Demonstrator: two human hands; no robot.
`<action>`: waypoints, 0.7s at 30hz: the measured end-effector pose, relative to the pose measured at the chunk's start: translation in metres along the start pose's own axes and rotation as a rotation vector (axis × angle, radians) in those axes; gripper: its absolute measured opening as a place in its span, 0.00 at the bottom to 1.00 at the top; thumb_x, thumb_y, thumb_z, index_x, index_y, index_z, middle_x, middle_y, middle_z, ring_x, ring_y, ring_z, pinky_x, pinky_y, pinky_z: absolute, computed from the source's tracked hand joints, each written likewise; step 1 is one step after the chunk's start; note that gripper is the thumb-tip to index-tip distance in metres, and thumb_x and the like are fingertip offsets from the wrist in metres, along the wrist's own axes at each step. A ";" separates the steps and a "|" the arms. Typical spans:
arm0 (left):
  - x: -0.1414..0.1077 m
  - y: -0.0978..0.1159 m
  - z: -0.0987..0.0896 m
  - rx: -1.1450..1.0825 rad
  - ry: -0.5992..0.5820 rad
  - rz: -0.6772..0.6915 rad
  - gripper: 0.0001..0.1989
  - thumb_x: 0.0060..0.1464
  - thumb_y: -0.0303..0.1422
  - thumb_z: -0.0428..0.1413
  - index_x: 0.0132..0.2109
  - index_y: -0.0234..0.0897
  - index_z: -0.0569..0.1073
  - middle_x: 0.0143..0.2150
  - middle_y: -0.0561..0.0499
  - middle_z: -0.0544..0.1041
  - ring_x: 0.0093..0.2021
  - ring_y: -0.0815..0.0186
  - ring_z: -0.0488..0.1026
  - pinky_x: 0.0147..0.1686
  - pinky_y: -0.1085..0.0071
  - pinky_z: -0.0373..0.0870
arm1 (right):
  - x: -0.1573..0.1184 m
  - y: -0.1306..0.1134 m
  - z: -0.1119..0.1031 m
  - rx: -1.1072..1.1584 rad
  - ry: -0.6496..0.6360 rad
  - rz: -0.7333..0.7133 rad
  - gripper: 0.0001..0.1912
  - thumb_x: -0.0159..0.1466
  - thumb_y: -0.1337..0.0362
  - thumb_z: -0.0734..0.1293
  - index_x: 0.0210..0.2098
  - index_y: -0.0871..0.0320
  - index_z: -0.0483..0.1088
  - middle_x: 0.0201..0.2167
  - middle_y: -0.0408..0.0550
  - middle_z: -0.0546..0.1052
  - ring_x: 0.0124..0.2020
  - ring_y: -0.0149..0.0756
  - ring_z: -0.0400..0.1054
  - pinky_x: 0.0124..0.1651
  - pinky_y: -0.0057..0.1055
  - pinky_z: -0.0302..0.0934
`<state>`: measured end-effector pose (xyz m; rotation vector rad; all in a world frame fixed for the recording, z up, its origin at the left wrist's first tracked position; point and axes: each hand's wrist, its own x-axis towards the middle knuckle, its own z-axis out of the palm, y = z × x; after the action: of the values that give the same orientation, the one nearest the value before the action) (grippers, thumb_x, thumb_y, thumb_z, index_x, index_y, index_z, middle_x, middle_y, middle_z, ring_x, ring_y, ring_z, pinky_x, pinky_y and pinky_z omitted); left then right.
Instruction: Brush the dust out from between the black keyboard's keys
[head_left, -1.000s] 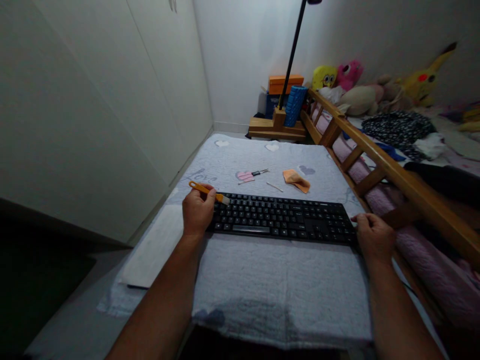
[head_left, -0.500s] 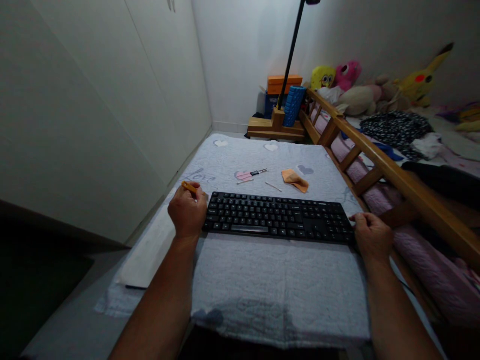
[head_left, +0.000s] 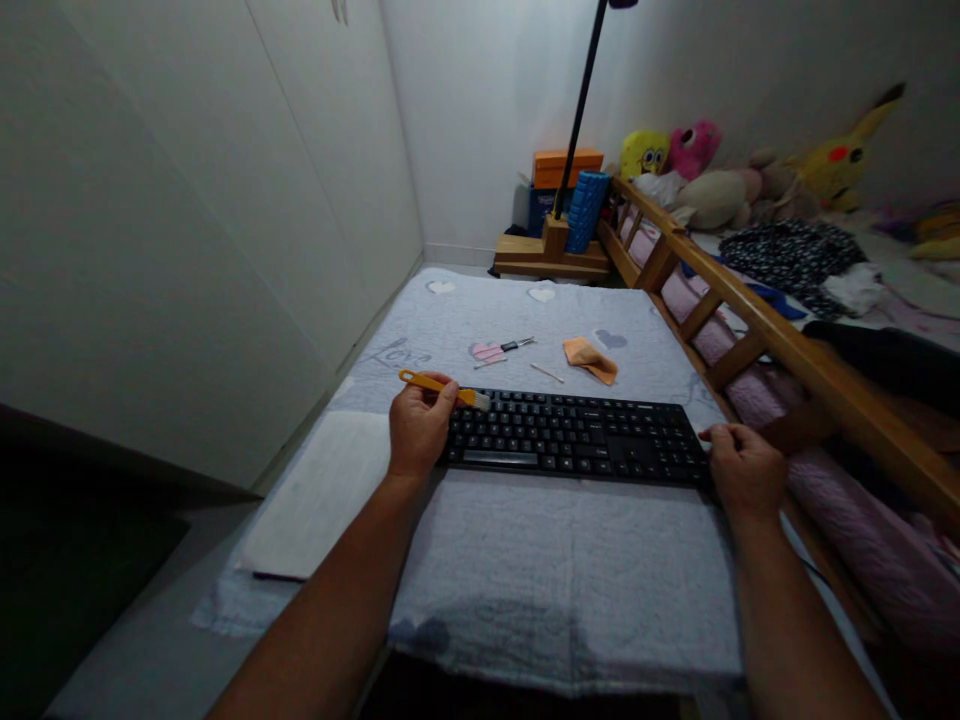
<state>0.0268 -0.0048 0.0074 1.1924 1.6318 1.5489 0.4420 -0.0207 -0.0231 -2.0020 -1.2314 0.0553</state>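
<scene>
A black keyboard [head_left: 570, 435] lies flat on the cloth-covered table. My left hand [head_left: 420, 425] is closed around a small yellow-handled brush [head_left: 431, 381], whose pale bristles point right, at the upper left keys. That hand covers the keyboard's left end. At the opposite end, my right hand [head_left: 742, 465] has its fingers curled and pinches the keyboard's right edge. Behind the keyboard lie two cotton swabs [head_left: 547, 373], a screwdriver-like tool with a black handle and metal tip [head_left: 517, 344], and a crumpled orange cloth [head_left: 590, 360].
A white flat pad [head_left: 322, 490] rests left of my left forearm. Along the right runs a wooden bed rail [head_left: 795, 320], with plush toys [head_left: 712, 200] beyond it. A lamp stand [head_left: 581, 110] rises at the far end, and a white cabinet [head_left: 225, 200] borders the left.
My left hand has moved right with the brush, from beside the keyboard's left end to over its left keys. My right hand stays in place.
</scene>
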 end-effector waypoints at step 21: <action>0.012 -0.004 -0.022 0.463 0.197 0.137 0.10 0.55 0.39 0.56 0.38 0.39 0.78 0.34 0.48 0.81 0.36 0.58 0.79 0.42 0.65 0.72 | 0.000 0.000 -0.001 0.008 -0.003 0.006 0.17 0.57 0.53 0.60 0.29 0.57 0.75 0.24 0.49 0.75 0.28 0.42 0.68 0.36 0.36 0.58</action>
<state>0.0018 -0.0038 0.0090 1.4476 2.1613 1.4491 0.4419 -0.0215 -0.0225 -1.9995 -1.2253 0.0659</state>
